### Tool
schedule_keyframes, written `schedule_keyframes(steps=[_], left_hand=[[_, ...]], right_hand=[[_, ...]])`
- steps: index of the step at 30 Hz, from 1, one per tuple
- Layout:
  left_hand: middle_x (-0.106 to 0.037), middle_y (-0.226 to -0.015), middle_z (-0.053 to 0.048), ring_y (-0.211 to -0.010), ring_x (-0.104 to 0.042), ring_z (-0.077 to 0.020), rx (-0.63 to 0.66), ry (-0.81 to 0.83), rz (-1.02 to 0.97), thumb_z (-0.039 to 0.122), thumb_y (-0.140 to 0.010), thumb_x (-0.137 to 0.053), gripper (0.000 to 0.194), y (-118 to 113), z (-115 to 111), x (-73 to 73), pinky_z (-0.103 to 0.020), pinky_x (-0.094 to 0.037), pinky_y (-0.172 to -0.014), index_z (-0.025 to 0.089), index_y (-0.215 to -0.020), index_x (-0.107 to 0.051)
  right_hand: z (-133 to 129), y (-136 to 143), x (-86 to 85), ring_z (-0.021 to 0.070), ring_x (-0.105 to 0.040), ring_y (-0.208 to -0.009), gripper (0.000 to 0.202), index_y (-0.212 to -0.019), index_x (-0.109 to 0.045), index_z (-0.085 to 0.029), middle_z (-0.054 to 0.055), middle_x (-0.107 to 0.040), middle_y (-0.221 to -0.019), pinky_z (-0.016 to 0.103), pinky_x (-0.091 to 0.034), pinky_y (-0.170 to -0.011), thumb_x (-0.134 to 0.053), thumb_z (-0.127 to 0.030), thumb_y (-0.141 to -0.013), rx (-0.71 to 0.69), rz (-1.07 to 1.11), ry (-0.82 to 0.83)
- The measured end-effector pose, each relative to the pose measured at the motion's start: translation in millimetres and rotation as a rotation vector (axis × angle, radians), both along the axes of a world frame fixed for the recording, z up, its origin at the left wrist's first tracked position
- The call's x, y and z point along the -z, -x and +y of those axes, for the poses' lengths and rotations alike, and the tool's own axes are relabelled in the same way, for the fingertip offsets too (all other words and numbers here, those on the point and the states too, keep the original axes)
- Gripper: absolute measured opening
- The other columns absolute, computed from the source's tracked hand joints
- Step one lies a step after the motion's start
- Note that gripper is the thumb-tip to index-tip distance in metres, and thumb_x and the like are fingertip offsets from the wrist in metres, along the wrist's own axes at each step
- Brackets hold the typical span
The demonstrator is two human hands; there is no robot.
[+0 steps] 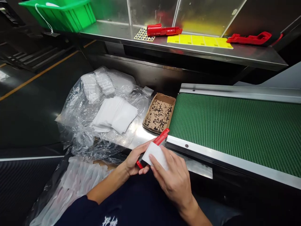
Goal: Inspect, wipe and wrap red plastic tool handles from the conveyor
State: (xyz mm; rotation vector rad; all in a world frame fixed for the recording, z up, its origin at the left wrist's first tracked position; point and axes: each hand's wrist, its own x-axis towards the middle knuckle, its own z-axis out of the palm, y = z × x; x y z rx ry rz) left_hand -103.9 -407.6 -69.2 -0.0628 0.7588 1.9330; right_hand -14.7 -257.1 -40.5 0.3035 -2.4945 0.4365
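Observation:
My left hand (135, 159) is closed round a red and black plastic part (161, 137), whose red end points up and to the right. Over its lower half lies a small white foam sleeve (157, 154), pinched by the fingers of my right hand (175, 172). Whether the part is inside the sleeve or behind it, I cannot tell. A stack of similar white foam sheets (115, 114) rests on clear plastic to the left. Just beyond my hands stands a shallow cardboard box (173, 108) with many tiny black pieces in it.
A green conveyor belt (235, 128) with metal side rails runs off to the right. On the metal shelf (113, 31) lie red plastic parts (162, 30), yellow label sheets (199, 40) and round stickers. A green bin (77, 15) is at the upper left; wrapped items (75, 182) sit lower left.

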Motion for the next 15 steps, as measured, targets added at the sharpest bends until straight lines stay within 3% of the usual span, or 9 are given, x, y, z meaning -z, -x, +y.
schedule_keyframes(steps=[3,6,8,12,15], left_hand=[[-0.068,-0.075,-0.007,-0.034,-0.055,-0.0115,0.059,-0.103,0.027,0.035,-0.1,-0.048,0.048,-2.3,-2.4,-2.0,-0.012,-0.035,-0.026,0.019,-0.144,-0.043],[-0.068,-0.109,-0.016,-0.037,-0.057,-0.01,0.096,-0.187,-0.032,0.032,-0.1,-0.046,0.041,-5.4,-7.0,-4.9,-0.013,-0.035,-0.024,0.019,-0.138,-0.051],[-0.065,-0.119,-0.018,-0.035,-0.056,-0.0091,0.119,-0.238,-0.091,0.031,-0.099,-0.045,0.038,-7.1,-12.5,-8.3,-0.013,-0.033,-0.023,0.018,-0.133,-0.056],[-0.069,-0.108,-0.018,-0.034,-0.054,-0.0093,0.131,-0.232,-0.125,0.029,-0.101,-0.039,0.04,-8.1,-27.3,-17.1,-0.014,-0.034,-0.024,0.014,-0.135,-0.054],[-0.07,-0.097,-0.016,-0.035,-0.053,-0.0094,0.029,-0.156,-0.064,0.029,-0.102,-0.036,0.043,-6.3,-37.7,-17.9,-0.013,-0.035,-0.025,0.014,-0.14,-0.048]], right_hand=[[11.8,5.1,-1.2,0.0315,-0.063,-0.106,0.029,-0.12,-0.069,-0.023,0.019,-0.063,-0.127,0.042,-0.049,-0.081,-0.063,-0.021,-0.092,0.118,0.023,-0.072],[28.8,11.1,-0.8,0.0321,-0.062,-0.107,0.031,-0.122,-0.068,-0.022,0.019,-0.061,-0.131,0.043,-0.05,-0.084,-0.063,-0.021,-0.091,0.217,0.044,-0.122],[39.6,15.3,-1.3,0.0325,-0.062,-0.108,0.034,-0.126,-0.066,-0.023,0.019,-0.06,-0.133,0.044,-0.051,-0.086,-0.063,-0.021,-0.092,0.27,0.055,-0.143],[47.0,19.5,-4.9,0.0345,-0.063,-0.107,0.041,-0.13,-0.064,-0.022,0.02,-0.058,-0.136,0.045,-0.052,-0.085,-0.066,-0.019,-0.089,0.393,0.122,-0.141],[31.9,15.4,3.4,0.0359,-0.061,-0.115,0.053,-0.138,-0.057,-0.022,0.02,-0.053,-0.142,0.045,-0.052,-0.089,-0.069,-0.017,-0.086,0.317,0.178,-0.016]])
